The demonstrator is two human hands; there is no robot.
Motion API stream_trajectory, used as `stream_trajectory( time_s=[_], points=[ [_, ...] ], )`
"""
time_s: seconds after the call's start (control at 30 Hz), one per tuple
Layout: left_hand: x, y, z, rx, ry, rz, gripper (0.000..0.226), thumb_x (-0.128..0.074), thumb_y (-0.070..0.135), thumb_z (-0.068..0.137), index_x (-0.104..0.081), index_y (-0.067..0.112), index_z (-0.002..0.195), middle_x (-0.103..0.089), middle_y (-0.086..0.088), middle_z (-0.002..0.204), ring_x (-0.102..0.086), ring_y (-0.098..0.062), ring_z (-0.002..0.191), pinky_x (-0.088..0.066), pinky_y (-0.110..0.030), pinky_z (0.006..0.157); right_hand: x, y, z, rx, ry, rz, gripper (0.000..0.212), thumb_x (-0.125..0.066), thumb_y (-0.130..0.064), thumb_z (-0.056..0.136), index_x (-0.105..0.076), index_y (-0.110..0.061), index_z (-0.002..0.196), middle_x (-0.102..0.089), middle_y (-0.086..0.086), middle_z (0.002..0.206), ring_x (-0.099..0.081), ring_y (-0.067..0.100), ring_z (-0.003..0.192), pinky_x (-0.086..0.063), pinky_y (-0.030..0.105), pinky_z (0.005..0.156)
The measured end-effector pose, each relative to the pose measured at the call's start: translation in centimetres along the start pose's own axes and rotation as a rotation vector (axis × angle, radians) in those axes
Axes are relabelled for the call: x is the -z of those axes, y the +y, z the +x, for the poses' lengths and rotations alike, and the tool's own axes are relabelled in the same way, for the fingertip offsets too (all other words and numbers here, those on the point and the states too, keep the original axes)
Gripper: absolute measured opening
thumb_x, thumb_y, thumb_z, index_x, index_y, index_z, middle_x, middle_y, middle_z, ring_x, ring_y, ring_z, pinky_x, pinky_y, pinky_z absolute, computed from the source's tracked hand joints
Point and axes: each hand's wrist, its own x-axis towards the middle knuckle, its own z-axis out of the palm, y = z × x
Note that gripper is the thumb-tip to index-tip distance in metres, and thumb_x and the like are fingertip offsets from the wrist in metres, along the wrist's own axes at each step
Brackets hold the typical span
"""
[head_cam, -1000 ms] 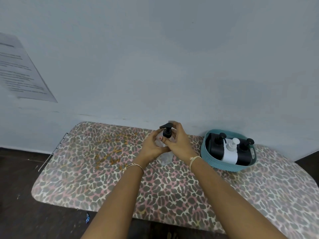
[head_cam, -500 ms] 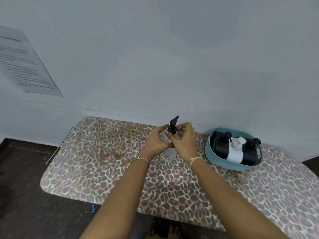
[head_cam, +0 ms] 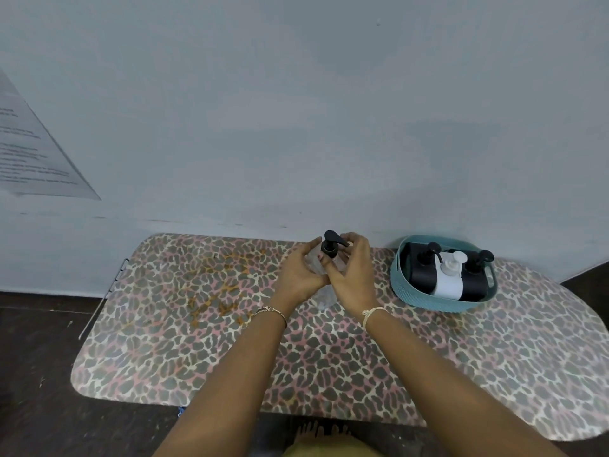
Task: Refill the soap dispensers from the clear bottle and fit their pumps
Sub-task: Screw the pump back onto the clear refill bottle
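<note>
From the head view, a long board point(head_cam: 329, 357) with round ends stands against a plain pale wall point(head_cam: 329, 127). A soft cloth cover with brown, pink and cream leopard spots lies over the board. There is an orange-brown stain point(head_cam: 224, 285) on the cover, left of the hands.

The clear bottle point(head_cam: 324, 293) is near the back edge of the board, about halfway along it. It is see-through and smooth, so it is hard to make out. I cannot tell if its bottom sits on the cover. A shiny black pump point(head_cam: 330, 245) sticks up from its top, and the spout points to the right.

The left hand point(head_cam: 298, 275) wraps its curled fingers round the side of the clear bottle. The right hand point(head_cam: 354, 275) curls its fingers and thumb round the black pump at the neck. The two hands touch each other. The left wrist has a thin metal bracelet point(head_cam: 272, 311). The right wrist has a cream thread band point(head_cam: 372, 313).

A blue-green oval basket point(head_cam: 428, 301) with a bumpy woven wall sits by the back edge, to the right of the hands. Three dispensers lie packed side by side in it: a black dispenser point(head_cam: 419, 275), a white dispenser point(head_cam: 448, 285) in the middle, and another black one point(head_cam: 474, 286). Each has its pump on.

A sheet of paper point(head_cam: 33, 153) with blurry lines of print hangs on the wall at the far left.
</note>
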Motion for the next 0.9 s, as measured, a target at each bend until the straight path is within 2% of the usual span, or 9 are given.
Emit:
stream_trajectory(
  time_s=[0.07,0.13,0.27,0.37,0.47,0.57,0.67,0.83,0.9],
  points=[
    [0.0,-0.1,0.0,0.007,-0.015,-0.006,0.089,-0.085,0.034,0.061,-0.046,0.023,0.141,-0.050,0.006,0.142,-0.048,-0.020,0.129,-0.047,-0.041,0.104,-0.1,0.0,-0.5,0.059,-0.060,-0.030,0.041,-0.054,-0.025,0.097,-0.042,-0.017,0.136,-0.045,-0.003,0.133,-0.047,0.006,0.120,-0.040,0.025,0.104],
    [-0.1,-0.1,-0.2,0.001,-0.018,0.010,0.090,-0.083,0.038,0.060,-0.045,0.025,0.141,-0.050,0.007,0.142,-0.049,-0.020,0.128,-0.048,-0.041,0.103,-0.1,-0.1,-0.7,0.069,-0.078,-0.105,0.035,-0.047,-0.022,0.100,-0.049,-0.014,0.135,-0.053,-0.002,0.129,-0.050,0.006,0.115,-0.040,0.021,0.099],
    [-0.1,-0.3,-0.2,0.017,-0.013,-0.019,0.104,-0.081,0.053,0.047,-0.045,0.027,0.141,-0.052,0.007,0.141,-0.048,-0.017,0.129,-0.047,-0.041,0.104,0.0,-0.2,-0.1,0.008,-0.005,-0.085,0.026,-0.065,-0.018,0.090,-0.059,-0.018,0.115,-0.062,-0.005,0.109,-0.057,0.008,0.102,-0.045,0.022,0.092],
    [-0.4,-1.4,0.5,0.048,-0.020,-0.076,0.108,-0.090,0.059,0.040,-0.048,0.032,0.137,-0.058,0.008,0.133,-0.053,-0.015,0.125,-0.047,-0.043,0.103,0.3,-0.5,0.4,-0.050,0.036,-0.091,0.032,-0.078,-0.017,0.077,-0.054,-0.020,0.098,-0.059,-0.008,0.095,-0.053,0.004,0.090,-0.044,0.016,0.082],
    [-0.5,-1.8,0.9,0.069,-0.020,-0.094,0.108,-0.092,0.056,0.039,-0.049,0.031,0.136,-0.057,0.009,0.133,-0.052,-0.015,0.125,-0.047,-0.043,0.103,0.7,-0.7,0.5,-0.052,-0.045,-0.055,0.043,-0.077,-0.014,0.078,-0.053,-0.022,0.114,-0.059,-0.011,0.108,-0.055,0.005,0.100,-0.044,0.014,0.088],
    [-0.4,-0.9,0.4,0.045,-0.019,-0.053,0.106,-0.085,0.055,0.042,-0.048,0.029,0.138,-0.054,0.008,0.137,-0.051,-0.013,0.123,-0.047,-0.040,0.103,1.3,-0.5,0.3,-0.004,-0.176,-0.074,0.047,-0.064,-0.009,0.089,-0.052,-0.019,0.134,-0.059,-0.008,0.125,-0.054,0.006,0.115,-0.044,0.025,0.102],
    [-0.3,-0.8,0.2,0.020,-0.006,-0.023,0.104,-0.083,0.057,0.043,-0.049,0.029,0.137,-0.056,0.009,0.135,-0.052,-0.015,0.123,-0.047,-0.038,0.103,1.6,-0.6,0.6,0.011,-0.138,-0.150,0.034,-0.066,-0.010,0.088,-0.061,-0.017,0.121,-0.063,-0.004,0.114,-0.058,0.010,0.106,-0.048,0.032,0.098],
    [-0.1,-0.9,0.0,-0.008,-0.005,0.029,0.104,-0.085,0.053,0.046,-0.046,0.027,0.139,-0.055,0.006,0.136,-0.051,-0.016,0.125,-0.045,-0.040,0.105,1.2,-1.3,1.1,-0.041,0.006,-0.196,0.035,-0.083,-0.030,0.069,-0.056,-0.022,0.090,-0.060,-0.011,0.087,-0.056,0.005,0.083,-0.045,0.019,0.071],
    [-0.1,-0.8,-0.1,-0.005,-0.009,0.027,0.109,-0.082,0.058,0.042,-0.045,0.028,0.140,-0.055,0.006,0.137,-0.051,-0.017,0.126,-0.046,-0.041,0.104,1.1,-1.2,1.1,-0.033,-0.009,-0.191,0.040,-0.083,-0.031,0.068,-0.055,-0.023,0.096,-0.059,-0.012,0.092,-0.055,0.005,0.087,-0.042,0.018,0.073]
  ],
)
